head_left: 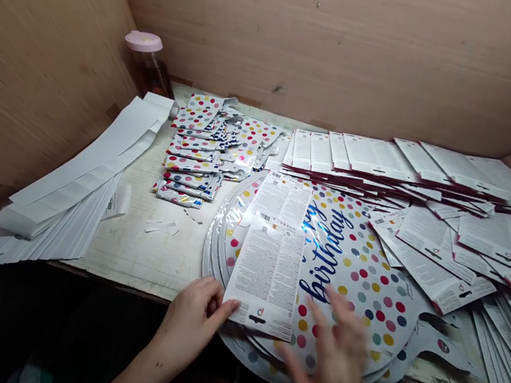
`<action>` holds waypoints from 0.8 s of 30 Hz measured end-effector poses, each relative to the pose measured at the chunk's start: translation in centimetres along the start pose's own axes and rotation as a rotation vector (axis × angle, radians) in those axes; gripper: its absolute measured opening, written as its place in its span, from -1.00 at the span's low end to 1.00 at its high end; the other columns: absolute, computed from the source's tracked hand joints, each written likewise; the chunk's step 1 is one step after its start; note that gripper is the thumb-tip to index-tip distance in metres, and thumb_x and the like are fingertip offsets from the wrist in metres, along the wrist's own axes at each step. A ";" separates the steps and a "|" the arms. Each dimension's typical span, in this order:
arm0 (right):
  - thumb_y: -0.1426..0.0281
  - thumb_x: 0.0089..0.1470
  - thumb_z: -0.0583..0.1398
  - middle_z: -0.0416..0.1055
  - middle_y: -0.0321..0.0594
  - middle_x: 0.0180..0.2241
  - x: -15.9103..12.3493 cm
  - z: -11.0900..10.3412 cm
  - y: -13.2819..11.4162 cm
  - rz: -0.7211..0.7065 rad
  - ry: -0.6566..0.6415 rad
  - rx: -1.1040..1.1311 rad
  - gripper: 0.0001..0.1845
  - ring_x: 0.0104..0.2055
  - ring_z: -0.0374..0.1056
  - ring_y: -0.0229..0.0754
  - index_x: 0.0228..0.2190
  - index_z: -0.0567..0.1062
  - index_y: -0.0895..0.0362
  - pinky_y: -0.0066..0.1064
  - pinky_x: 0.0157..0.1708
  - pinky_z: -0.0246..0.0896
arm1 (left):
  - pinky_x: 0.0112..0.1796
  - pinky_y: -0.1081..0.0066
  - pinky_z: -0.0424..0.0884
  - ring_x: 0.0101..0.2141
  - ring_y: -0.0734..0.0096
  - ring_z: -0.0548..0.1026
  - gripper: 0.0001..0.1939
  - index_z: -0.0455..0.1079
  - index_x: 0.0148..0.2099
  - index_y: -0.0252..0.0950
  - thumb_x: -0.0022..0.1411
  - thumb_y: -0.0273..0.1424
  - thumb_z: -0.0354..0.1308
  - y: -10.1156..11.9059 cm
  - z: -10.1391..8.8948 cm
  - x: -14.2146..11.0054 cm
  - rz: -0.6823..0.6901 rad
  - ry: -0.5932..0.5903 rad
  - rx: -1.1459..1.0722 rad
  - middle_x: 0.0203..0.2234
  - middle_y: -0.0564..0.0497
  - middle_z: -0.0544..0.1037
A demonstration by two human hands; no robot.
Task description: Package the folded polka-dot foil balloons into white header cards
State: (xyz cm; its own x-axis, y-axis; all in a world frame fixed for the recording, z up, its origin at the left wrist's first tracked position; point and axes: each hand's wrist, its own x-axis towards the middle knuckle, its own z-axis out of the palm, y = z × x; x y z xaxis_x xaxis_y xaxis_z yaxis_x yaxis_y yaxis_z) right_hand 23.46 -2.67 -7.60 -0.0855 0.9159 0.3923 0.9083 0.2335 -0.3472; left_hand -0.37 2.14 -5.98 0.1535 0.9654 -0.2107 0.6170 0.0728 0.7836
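Observation:
My left hand (196, 314) pinches the lower left corner of a white printed card (267, 268) with a hang hole. Under it lies a second printed card (289, 198), partly covered. Both rest on a stack of flat, round foil balloons (373, 263) with coloured dots and blue "birthday" lettering; their tails (442, 347) point right. My right hand (338, 356) is blurred by motion over the lower part of the stack, its fingers apart and holding nothing. It is just right of the front card.
Folded dotted foil packets (191, 164) are piled at the back. Long white paper strips (80, 169) lie at left, near a pink-lidded bottle (143, 55). Many more printed cards (442, 246) overlap at right. Wooden panels (309, 44) enclose the white table (126, 261).

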 end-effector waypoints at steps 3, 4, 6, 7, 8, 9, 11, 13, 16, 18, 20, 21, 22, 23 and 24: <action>0.36 0.22 0.11 0.18 -0.03 0.26 0.9 0.8 -2.4 -0.217 -0.069 0.183 -0.32 0.30 0.08 0.17 0.32 0.06 0.06 0.04 0.13 0.15 | -0.29 0.34 0.42 -0.35 0.30 0.45 -0.65 0.44 -0.29 -0.24 0.36 -0.14 -0.03 1.8 -0.5 -0.9 0.134 -0.184 -0.399 -0.43 0.00 0.47; 0.46 0.25 0.05 0.22 -0.07 0.24 2.0 0.8 -2.1 -0.249 -0.020 0.172 -0.35 0.28 0.13 0.10 0.32 0.05 0.03 -0.02 0.12 0.18 | -0.24 0.33 0.43 -0.31 0.29 0.46 -0.64 0.46 -0.22 -0.23 0.39 -0.15 -0.08 2.2 -0.6 -0.9 0.165 -0.210 -0.457 -0.40 -0.01 0.48; 0.56 0.26 0.01 0.30 -0.13 0.19 5.5 0.1 0.5 -0.292 0.124 0.094 -0.38 0.21 0.25 0.01 0.29 0.13 -0.03 -0.10 0.07 0.25 | -0.19 0.27 0.44 -0.24 0.23 0.46 -0.62 0.43 -0.08 -0.21 0.39 -0.12 -0.11 2.1 -0.7 -0.2 0.177 -0.126 -0.385 -0.31 -0.04 0.50; 0.54 0.26 0.05 0.32 -0.12 0.18 8.0 -0.6 2.6 -0.308 0.167 0.034 -0.41 0.16 0.30 -0.01 0.27 0.17 -0.03 -0.14 0.01 0.30 | -0.17 0.22 0.43 -0.18 0.17 0.45 -0.60 0.40 -0.01 -0.22 0.36 -0.09 -0.08 1.7 -0.6 0.5 0.161 -0.022 -0.274 -0.24 -0.08 0.48; 0.52 0.27 0.06 0.39 -0.11 0.12 10.8 -1.4 5.0 -0.281 0.245 -0.050 -0.49 0.11 0.35 -0.03 0.21 0.28 -0.03 -0.16 -0.04 0.32 | -0.12 0.13 0.41 -0.11 0.09 0.41 -0.55 0.35 0.07 -0.24 0.32 -0.05 -0.02 1.2 -0.3 1.5 0.135 0.101 -0.136 -0.14 -0.14 0.45; 0.49 0.29 0.05 0.44 -0.08 0.06 13.9 -2.3 7.5 -0.231 0.260 -0.132 -0.58 0.07 0.36 -0.01 0.14 0.39 0.03 -0.13 -0.06 0.29 | -0.07 0.03 0.37 -0.04 -0.02 0.36 -0.43 0.30 0.14 -0.30 0.25 -0.01 0.06 0.6 0.0 2.6 0.100 0.242 0.019 -0.07 -0.20 0.40; 0.43 0.33 0.00 0.47 0.02 0.00 20.0 -3.8 12.2 -0.114 0.216 -0.266 -0.62 0.10 0.29 0.07 0.04 0.50 0.16 -0.03 -0.01 0.15 | -0.01 -0.11 0.28 0.02 -0.17 0.26 -0.23 0.22 0.22 -0.41 0.15 0.04 0.15 -0.3 0.6 4.9 0.051 0.424 0.263 0.03 -0.31 0.31; 0.39 0.35 -0.12 0.45 0.05 -0.01 24.8 -4.6 15.6 -0.009 0.121 -0.310 -0.52 0.16 0.20 0.09 0.00 0.52 0.27 -0.02 0.03 0.00 | 0.00 -0.15 0.24 0.03 -0.21 0.23 -0.15 0.18 0.24 -0.45 0.10 0.06 0.19 -0.7 1.0 6.7 0.031 0.468 0.393 0.07 -0.34 0.27; 0.45 0.28 -0.03 0.38 0.19 0.03 27.8 -4.3 16.9 0.101 0.073 -0.300 -0.58 0.19 0.12 0.22 -0.04 0.52 0.38 0.11 0.04 -0.10 | -0.02 -0.10 0.23 0.00 -0.18 0.24 -0.18 0.20 0.22 -0.42 0.08 0.02 0.24 -0.1 0.9 8.1 0.026 0.440 0.425 0.04 -0.31 0.29; 0.49 0.16 0.17 0.32 0.29 0.07 26.9 -3.2 15.1 0.115 0.104 -0.293 -0.65 0.18 0.10 0.31 -0.02 0.49 0.36 0.21 0.04 -0.05 | -0.02 -0.08 0.22 -0.01 -0.17 0.25 -0.24 0.24 0.17 -0.41 0.05 -0.04 0.29 0.6 0.6 8.9 0.027 0.421 0.376 -0.01 -0.30 0.33; 0.46 0.09 0.25 0.33 0.22 0.07 24.2 -1.8 11.6 0.083 0.096 -0.211 -0.60 0.16 0.13 0.28 -0.01 0.49 0.28 0.18 0.04 0.06 | -0.01 -0.09 0.20 -0.02 -0.16 0.26 -0.34 0.31 0.05 -0.40 -0.01 -0.11 0.35 1.2 0.3 10.0 0.019 0.418 0.316 -0.07 -0.28 0.37; 0.39 0.12 0.25 0.36 0.13 0.03 22.3 -1.2 9.4 0.067 0.071 -0.128 -0.63 0.13 0.18 0.21 -0.02 0.49 0.22 0.11 0.03 0.15 | -0.02 -0.08 0.21 -0.03 -0.15 0.28 -0.43 0.34 -0.05 -0.37 -0.04 -0.16 0.38 1.5 0.2 10.6 0.012 0.415 0.287 -0.12 -0.26 0.40; 0.34 0.15 0.23 0.39 0.07 -0.02 20.1 -0.6 7.0 0.078 0.027 0.086 -0.69 0.08 0.24 0.14 -0.07 0.52 0.18 0.07 0.02 0.20 | -0.03 -0.07 0.22 -0.06 -0.13 0.31 -0.54 0.35 -0.17 -0.34 -0.05 -0.22 0.39 1.6 0.0 11.2 0.009 0.406 0.257 -0.19 -0.22 0.42; 0.28 0.19 0.19 0.42 0.02 -0.08 17.8 -0.1 4.7 0.139 -0.057 0.362 -0.71 -0.01 0.32 0.07 -0.10 0.52 0.15 0.03 -0.03 0.27 | -0.06 -0.03 0.26 -0.11 -0.07 0.35 -0.65 0.33 -0.28 -0.30 -0.03 -0.27 0.37 1.7 -0.1 11.6 0.013 0.388 0.222 -0.27 -0.16 0.44; 0.20 0.20 0.17 0.45 -0.02 -0.14 15.6 0.4 2.4 0.254 -0.156 0.650 -0.69 -0.11 0.38 0.02 -0.13 0.53 0.13 -0.01 -0.10 0.32 | -0.10 0.03 0.31 -0.18 0.02 0.40 -0.73 0.28 -0.36 -0.27 0.02 -0.31 0.33 1.8 -0.1 11.8 0.023 0.364 0.173 -0.35 -0.10 0.45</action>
State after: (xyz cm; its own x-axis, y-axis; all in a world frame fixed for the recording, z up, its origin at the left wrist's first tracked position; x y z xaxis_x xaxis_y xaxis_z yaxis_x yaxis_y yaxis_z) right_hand 24.13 12.27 -2.68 -0.0050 0.9925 0.1223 0.4841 0.1094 -0.8682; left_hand 2.42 13.66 -7.01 -0.0958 0.9941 0.0510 0.7423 0.0372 0.6690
